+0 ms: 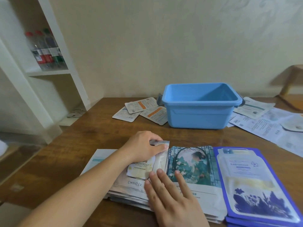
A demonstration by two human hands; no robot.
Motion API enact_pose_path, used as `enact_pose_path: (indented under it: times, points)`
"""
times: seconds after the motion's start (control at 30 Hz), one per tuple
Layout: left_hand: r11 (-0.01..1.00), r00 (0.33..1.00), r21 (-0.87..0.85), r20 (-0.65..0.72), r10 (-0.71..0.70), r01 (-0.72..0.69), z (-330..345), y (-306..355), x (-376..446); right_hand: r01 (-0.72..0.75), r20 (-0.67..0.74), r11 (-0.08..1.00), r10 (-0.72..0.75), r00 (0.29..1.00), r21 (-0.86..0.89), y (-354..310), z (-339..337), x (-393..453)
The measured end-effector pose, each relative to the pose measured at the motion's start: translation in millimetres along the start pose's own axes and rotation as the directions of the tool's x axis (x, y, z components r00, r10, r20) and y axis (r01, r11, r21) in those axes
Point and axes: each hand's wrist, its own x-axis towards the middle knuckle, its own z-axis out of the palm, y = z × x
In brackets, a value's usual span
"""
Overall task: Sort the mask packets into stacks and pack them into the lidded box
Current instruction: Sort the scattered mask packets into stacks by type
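"BIRD'S NEST", "CWINTER" packet [142,171] under left hand [144,147]

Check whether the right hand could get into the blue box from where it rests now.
Probably yes. The right hand lies flat on the near stacks, holding nothing, and the blue box stands open-topped behind them with bare table between.

a home room: wooden table [78,154], wallpapered wall [164,46], white shelf [49,72] of drink bottles [44,49]
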Motion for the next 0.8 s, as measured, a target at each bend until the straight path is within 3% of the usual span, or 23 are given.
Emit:
enact_pose_path:
  times: [0.17, 0.33, 0.47, 0.57, 0.7, 0.8]
  points:
    - [1.000, 1.000, -0.007, 0.009, -0.006, 0.006, -2.3, 3.3, -2.8, -0.002, 0.056, 1.000, 0.002, 0.998, 0.003, 0.6, -5.3, 1.4]
    - [0.995, 1.000, 0.099, 0.006, 0.022, -0.023, -9.2, 13.5, 1.3, -0.009, 0.107, 1.000, 0.006, 0.994, 0.028, 15.0, -14.9, 0.6]
    - [0.983, 0.989, 0.156, -0.090, 0.114, -0.099, -11.6, 44.4, 11.0, -0.145, 0.105, 0.985, 0.135, 0.985, 0.097, 50.2, -37.5, 2.6]
    - [0.955, 0.962, 0.161, -0.070, 0.262, -0.249, 0.7, 84.6, 22.5, -0.272, 0.137, 0.957, 0.257, 0.957, 0.103, 89.6, -63.2, -1.2]
    - [0.920, 0.930, 0.139, 0.092, 0.356, -0.366, 34.1, 143.1, 49.1, -0.494, 0.289, 0.869, 0.482, 0.827, -0.035, 154.8, -103.8, -26.8]
    - [0.883, 0.885, 0.149, 0.226, 0.407, -0.444, 63.5, 193.8, 67.2, -0.677, 0.393, 0.693, 0.710, 0.584, -0.247, 213.1, -127.4, -53.1]
